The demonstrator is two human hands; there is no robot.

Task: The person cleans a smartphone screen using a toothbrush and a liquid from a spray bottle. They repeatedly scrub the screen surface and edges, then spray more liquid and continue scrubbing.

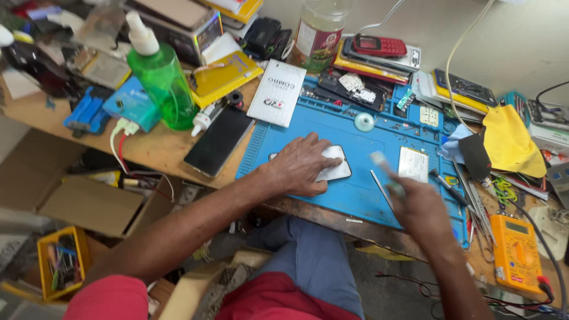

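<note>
The left hand (pixel 301 166) lies palm down, fingers (pixel 325 161) spread flat. The right hand (pixel 418 204), blurred, is raised with fingers curled closed, both forearms reaching forward.

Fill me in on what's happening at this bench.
A person sits at a cluttered wooden workbench. The left hand presses flat on a white flat phone-shaped panel lying on a blue rubber work mat. The right hand, blurred, holds a small pale-tipped tool above the mat. A yellow handheld multimeter lies to the right.
</note>
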